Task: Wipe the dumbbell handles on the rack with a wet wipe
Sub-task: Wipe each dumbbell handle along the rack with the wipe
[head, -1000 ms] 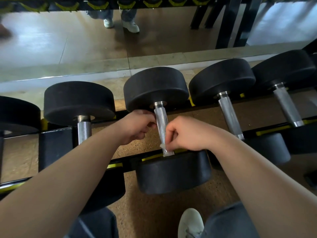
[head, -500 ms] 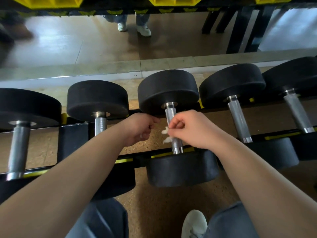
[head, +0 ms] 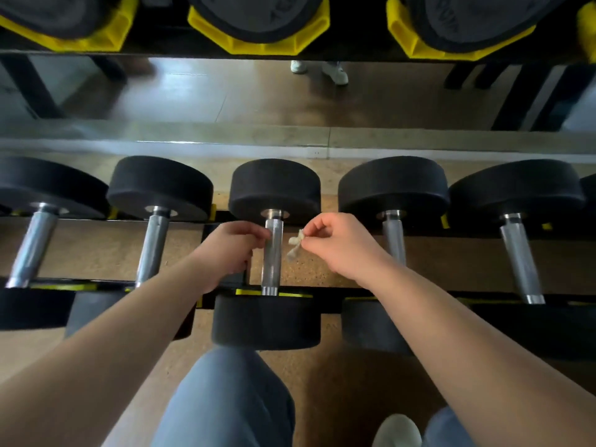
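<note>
A row of black dumbbells with knurled steel handles lies across the rack (head: pixel 322 290). The middle dumbbell handle (head: pixel 272 256) stands bare between my hands. My left hand (head: pixel 230 250) sits just left of it, fingers curled, fingertips at the handle's upper part; whether anything is held there is hidden. My right hand (head: pixel 335 241) hovers to the right of the handle and pinches a small crumpled wet wipe (head: pixel 295 246) that hangs clear of the steel.
Neighbouring handles stand at left (head: pixel 151 246) and right (head: pixel 395 240), with more further out. An upper shelf with yellow cradles (head: pixel 258 33) overhangs at the top. A mirror behind reflects white shoes (head: pixel 319 71). My knee (head: pixel 225 398) and shoe (head: pixel 398 430) are below.
My right hand has come off the middle handle and moved right, carrying the wipe away from it. The view has tilted up, showing the upper shelf.
</note>
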{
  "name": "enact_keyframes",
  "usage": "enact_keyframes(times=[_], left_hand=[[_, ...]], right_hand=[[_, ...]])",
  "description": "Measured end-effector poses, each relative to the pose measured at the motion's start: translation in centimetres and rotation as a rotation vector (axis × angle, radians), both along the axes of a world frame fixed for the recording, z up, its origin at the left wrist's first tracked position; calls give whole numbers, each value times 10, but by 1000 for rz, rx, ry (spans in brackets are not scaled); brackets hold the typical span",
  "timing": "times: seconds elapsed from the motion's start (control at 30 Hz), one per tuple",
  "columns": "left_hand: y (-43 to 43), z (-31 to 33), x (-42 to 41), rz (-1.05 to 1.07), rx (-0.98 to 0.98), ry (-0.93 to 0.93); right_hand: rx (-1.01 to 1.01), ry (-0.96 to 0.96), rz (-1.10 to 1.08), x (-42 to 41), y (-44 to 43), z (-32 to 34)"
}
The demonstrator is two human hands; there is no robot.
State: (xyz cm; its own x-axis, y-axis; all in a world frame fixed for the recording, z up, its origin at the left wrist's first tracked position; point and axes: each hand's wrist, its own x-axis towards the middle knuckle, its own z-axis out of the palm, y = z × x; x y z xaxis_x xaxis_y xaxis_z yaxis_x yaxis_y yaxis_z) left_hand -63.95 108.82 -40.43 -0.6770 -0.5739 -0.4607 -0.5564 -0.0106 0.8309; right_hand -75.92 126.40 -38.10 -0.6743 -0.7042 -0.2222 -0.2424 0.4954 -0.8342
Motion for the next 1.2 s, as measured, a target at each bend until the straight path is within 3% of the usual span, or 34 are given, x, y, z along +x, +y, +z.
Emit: enact_keyframes(times=[0.13, 0.33, 0.5, 0.77, 0.87, 1.03, 1.2], left_hand=[[-11, -9, 16, 100, -18, -22], [-12, -17, 9, 79, 110, -11], [4, -20, 0, 116, 245, 58], [5, -31, -10, 151, 42, 24], [6, -32, -13, 128, -16, -6], [9, -32, -6, 61, -48, -55], [11, -27, -4, 90, -12, -47]], right_hand=[[28, 138, 21, 11, -39, -14], [57, 328, -37, 22, -59, -31], [125, 199, 51, 34, -38, -31], [29, 120, -198, 22, -59, -28], [63, 163, -114, 18, -57, -31], [158, 312, 228, 25, -48, -41], [10, 500, 49, 23, -52, -32]])
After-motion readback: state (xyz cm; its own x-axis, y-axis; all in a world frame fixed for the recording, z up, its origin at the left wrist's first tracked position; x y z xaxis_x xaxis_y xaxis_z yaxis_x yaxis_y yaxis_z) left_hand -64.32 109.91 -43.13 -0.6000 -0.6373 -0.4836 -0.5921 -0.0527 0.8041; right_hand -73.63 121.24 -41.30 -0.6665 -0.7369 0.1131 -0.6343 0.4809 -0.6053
